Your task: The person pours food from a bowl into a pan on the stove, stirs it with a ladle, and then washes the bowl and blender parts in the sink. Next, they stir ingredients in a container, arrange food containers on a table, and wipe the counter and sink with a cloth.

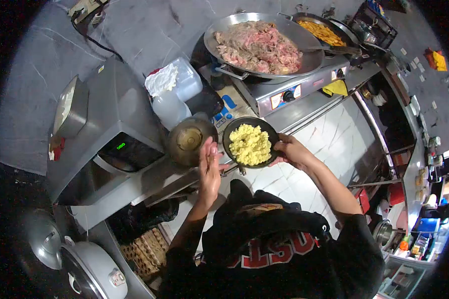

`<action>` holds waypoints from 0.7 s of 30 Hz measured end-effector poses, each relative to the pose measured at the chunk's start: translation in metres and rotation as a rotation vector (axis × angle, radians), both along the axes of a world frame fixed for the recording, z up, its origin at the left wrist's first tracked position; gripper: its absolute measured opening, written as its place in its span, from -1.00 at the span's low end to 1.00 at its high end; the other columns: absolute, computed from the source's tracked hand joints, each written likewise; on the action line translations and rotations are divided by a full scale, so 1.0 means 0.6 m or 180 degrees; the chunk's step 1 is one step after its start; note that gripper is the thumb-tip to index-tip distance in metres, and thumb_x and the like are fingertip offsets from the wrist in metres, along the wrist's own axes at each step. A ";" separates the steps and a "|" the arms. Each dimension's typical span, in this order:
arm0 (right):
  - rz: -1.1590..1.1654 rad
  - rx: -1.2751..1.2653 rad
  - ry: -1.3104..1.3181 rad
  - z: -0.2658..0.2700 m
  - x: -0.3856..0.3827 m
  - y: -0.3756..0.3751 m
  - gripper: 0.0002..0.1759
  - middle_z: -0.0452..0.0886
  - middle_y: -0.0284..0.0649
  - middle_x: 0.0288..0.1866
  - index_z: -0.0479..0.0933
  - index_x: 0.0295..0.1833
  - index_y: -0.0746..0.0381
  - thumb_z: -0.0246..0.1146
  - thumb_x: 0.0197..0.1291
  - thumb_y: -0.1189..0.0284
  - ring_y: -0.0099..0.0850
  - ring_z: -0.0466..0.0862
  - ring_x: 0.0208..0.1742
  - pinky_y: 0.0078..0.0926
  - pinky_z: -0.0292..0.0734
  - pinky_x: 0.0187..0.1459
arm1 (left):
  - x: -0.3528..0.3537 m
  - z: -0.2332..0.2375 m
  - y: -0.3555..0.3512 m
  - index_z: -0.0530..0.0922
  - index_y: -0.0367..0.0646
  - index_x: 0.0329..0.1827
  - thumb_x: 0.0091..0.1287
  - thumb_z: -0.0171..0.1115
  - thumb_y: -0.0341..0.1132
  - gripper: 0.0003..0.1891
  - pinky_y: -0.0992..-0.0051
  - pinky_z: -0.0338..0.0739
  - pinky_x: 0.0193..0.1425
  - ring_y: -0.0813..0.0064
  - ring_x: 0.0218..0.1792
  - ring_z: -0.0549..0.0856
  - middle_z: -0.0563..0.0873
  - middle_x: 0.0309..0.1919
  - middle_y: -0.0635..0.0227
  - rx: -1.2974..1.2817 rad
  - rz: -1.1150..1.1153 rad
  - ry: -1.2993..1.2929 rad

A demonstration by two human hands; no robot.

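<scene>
My right hand (293, 151) grips the right rim of a small black pan (258, 123), thumb over the edge and fingers underneath. Crumbly yellow scrambled egg (250, 144) fills the pan. Just left of it, my left hand (210, 172) is raised with its fingers stretched out and nothing in them. Its fingertips overlap the right edge of a round metal bowl (177, 153) on the counter, which has some clear yellowish liquid at its bottom.
A large wok (312, 62) of partly browned meat sits on the gas stove (284, 94), beside a pan of orange-brown food (322, 33). Plastic containers (170, 112) stand behind the bowl. A microwave (119, 134) is at left, above a rice cooker (97, 269) and egg trays (144, 251).
</scene>
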State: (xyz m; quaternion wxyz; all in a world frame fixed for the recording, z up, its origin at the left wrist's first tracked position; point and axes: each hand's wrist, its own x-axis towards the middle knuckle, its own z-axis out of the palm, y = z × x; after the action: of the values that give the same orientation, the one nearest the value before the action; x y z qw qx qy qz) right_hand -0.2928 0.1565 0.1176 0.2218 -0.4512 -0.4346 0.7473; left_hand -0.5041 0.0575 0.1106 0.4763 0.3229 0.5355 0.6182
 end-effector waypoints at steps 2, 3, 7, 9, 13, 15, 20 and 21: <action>-0.0419 -0.0196 0.0272 -0.039 -0.009 0.013 -0.54 0.46 0.05 -0.09 0.15 0.11 0.53 -0.11 0.02 0.66 -0.28 0.61 -0.27 -0.42 0.64 -0.36 | -0.012 -0.010 -0.011 0.18 -0.17 0.21 0.33 -0.08 -0.21 -0.58 0.58 0.49 -0.25 0.55 -0.15 0.45 0.38 0.04 0.24 0.0193 0.0136 0.0403; -0.0419 -0.0198 0.0268 -0.055 -0.016 0.021 -0.54 0.46 0.05 -0.09 0.15 0.11 0.53 -0.11 0.02 0.66 -0.28 0.61 -0.27 -0.42 0.64 -0.36 | -0.018 -0.016 -0.014 0.21 -0.16 0.18 0.32 -0.05 -0.24 -0.60 0.63 0.47 -0.31 0.62 -0.21 0.44 0.37 0.04 0.26 0.0378 0.0241 0.0812; -0.0420 0.0248 0.0350 -0.154 -0.061 0.075 -0.57 0.44 0.04 -0.08 0.14 0.13 0.43 -0.05 0.10 0.59 -0.20 0.57 -0.15 -0.37 0.64 -0.33 | -0.004 -0.019 -0.016 0.29 -0.20 0.08 0.29 0.00 -0.34 -0.68 0.68 0.45 -0.38 0.68 -0.27 0.46 0.45 -0.06 0.34 0.0234 -0.0093 0.0959; -0.0413 0.0335 0.0455 -0.172 -0.089 0.087 -0.51 0.45 0.03 -0.08 0.06 0.19 0.37 -0.01 0.13 0.55 -0.19 0.58 -0.16 -0.44 0.63 -0.41 | 0.019 -0.021 -0.014 0.33 -0.20 0.06 0.27 0.03 -0.37 -0.70 0.70 0.42 -0.41 0.70 -0.29 0.45 0.46 -0.09 0.37 0.0170 -0.0223 0.1061; -0.0434 -0.0043 0.0383 -0.168 -0.098 0.083 -0.56 0.45 0.03 -0.05 0.11 0.14 0.28 0.00 0.13 0.51 -0.31 0.63 -0.37 -0.54 0.55 -0.63 | 0.045 -0.037 -0.003 0.36 -0.20 0.04 0.27 0.04 -0.37 -0.71 0.71 0.37 -0.38 0.64 -0.22 0.42 0.45 -0.11 0.39 0.0020 -0.0531 0.1230; -0.0253 -0.0199 0.0900 -0.193 -0.079 0.091 -0.22 0.43 0.03 -0.06 -0.23 0.31 0.32 0.11 0.15 0.37 -0.30 0.61 -0.32 -0.53 0.59 -0.45 | 0.062 -0.038 0.003 0.38 -0.17 0.04 0.28 0.03 -0.32 -0.71 0.62 0.48 -0.28 0.61 -0.15 0.48 0.49 -0.05 0.39 0.0193 -0.0451 0.1609; -0.0038 0.0472 -0.0658 -0.219 0.073 0.119 -0.60 0.55 -0.30 -0.46 0.51 -0.27 0.28 0.13 0.10 0.11 -0.55 0.56 -0.59 -0.58 0.54 -0.64 | 0.127 -0.032 0.041 0.41 -0.20 -0.01 0.26 0.04 -0.39 -0.75 0.71 0.33 -0.30 0.66 -0.24 0.41 0.46 -0.19 0.41 0.0073 -0.0722 0.1376; -0.0097 0.0655 -0.0862 -0.217 0.118 0.131 -0.61 0.52 -0.33 -0.58 0.51 -0.38 0.27 0.15 0.07 0.11 -0.56 0.55 -0.61 -0.57 0.51 -0.66 | 0.145 -0.034 0.053 0.41 -0.20 -0.01 0.26 0.04 -0.39 -0.75 0.71 0.33 -0.30 0.66 -0.24 0.41 0.46 -0.19 0.41 0.0114 -0.0803 0.1376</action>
State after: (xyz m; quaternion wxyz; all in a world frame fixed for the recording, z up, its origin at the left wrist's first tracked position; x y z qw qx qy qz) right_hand -0.2222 0.2350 -0.0126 0.2175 -0.5292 -0.5279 0.6277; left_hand -0.4171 0.0895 0.0904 0.4183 0.5203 0.5693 0.4798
